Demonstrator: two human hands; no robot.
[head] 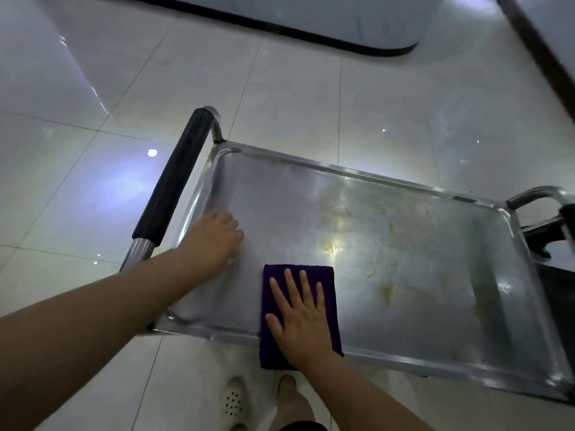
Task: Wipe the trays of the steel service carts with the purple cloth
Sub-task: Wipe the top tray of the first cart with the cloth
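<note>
A steel service cart's top tray (404, 262) fills the lower middle of the head view; yellowish stains mark its centre and right. A folded purple cloth (273, 343) lies at the tray's near edge and hangs slightly over the rim. My right hand (298, 318) lies flat on the cloth with fingers spread. My left hand (214, 241) rests on the tray's left end, fingers bent down against the steel, holding nothing.
The cart's handle with a black grip (174, 181) runs along the left end. A second steel handle (541, 194) and dark parts sit at the right end. Glossy white floor tiles surround the cart. A counter base (342, 35) stands beyond. My feet (261, 399) show below.
</note>
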